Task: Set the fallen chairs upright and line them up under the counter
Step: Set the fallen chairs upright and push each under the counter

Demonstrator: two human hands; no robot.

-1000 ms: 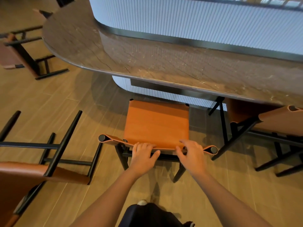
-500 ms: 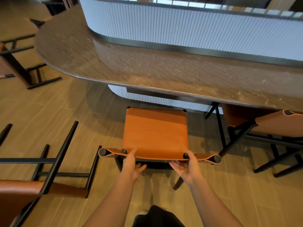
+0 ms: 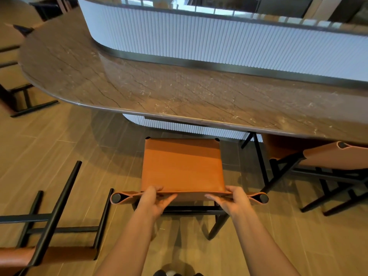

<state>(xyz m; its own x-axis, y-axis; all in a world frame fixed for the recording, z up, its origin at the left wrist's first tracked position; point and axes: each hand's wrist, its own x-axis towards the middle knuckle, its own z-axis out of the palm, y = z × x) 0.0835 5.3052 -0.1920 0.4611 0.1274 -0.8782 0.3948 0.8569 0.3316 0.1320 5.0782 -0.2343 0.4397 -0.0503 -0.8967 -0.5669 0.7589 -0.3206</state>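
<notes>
Veined brown stone counter point(image 3: 179, 92) curves across the far side. I log both forearms stretched forward, left hand point(image 3: 153, 202) and right hand point(image 3: 233, 200) each pinching the tan leather backrest of the upright chair point(image 3: 182, 166), just short of the counter edge; fallen chair point(image 3: 59, 206), black legs, near left.

fallen chair point(image 3: 59, 208): cut by left edge | right chair point(image 3: 334, 156): seat partly under counter point(image 3: 179, 86), cut off
</notes>
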